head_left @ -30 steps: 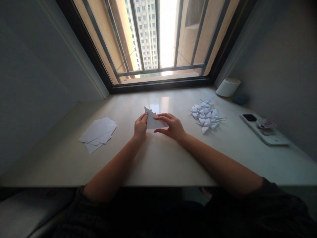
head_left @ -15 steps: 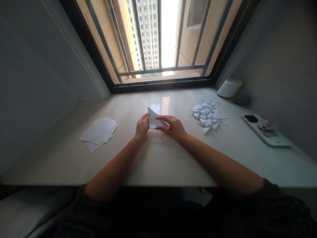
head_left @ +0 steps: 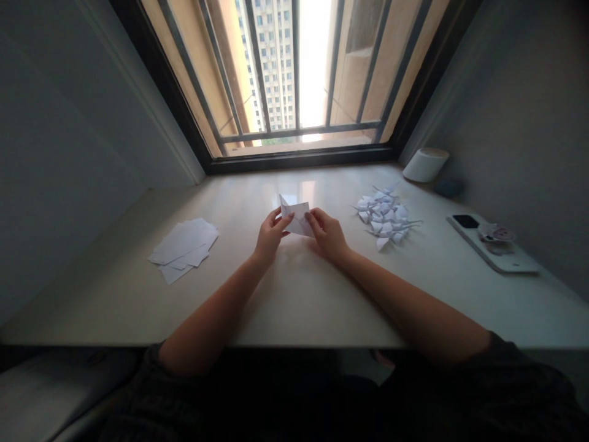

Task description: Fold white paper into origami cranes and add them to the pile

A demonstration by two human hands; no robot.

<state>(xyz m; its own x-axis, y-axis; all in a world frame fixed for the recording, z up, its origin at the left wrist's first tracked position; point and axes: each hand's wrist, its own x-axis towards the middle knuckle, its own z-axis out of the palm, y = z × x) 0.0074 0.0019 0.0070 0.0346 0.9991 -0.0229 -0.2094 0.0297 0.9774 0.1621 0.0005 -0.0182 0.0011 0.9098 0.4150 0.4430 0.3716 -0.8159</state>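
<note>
A small folded white paper (head_left: pixel 297 218) is held just above the pale table (head_left: pixel 299 294), in the middle. My left hand (head_left: pixel 271 236) pinches its left edge with thumb and fingers. My right hand (head_left: pixel 327 233) grips its right edge, fingers curled round it. Part of the paper's lower half is hidden behind my fingers.
A loose stack of white sheets (head_left: pixel 184 248) lies to the left. A heap of several folded white paper pieces (head_left: pixel 385 215) sits to the right. Farther right lie a phone (head_left: pixel 492 245) with a small round object on it, and a white cylinder (head_left: pixel 426 164) by the window.
The paper was a flat triangle pressed under my right hand. Now both hands have lifted it and hold it by its sides, partly opened into a squarer shape.
</note>
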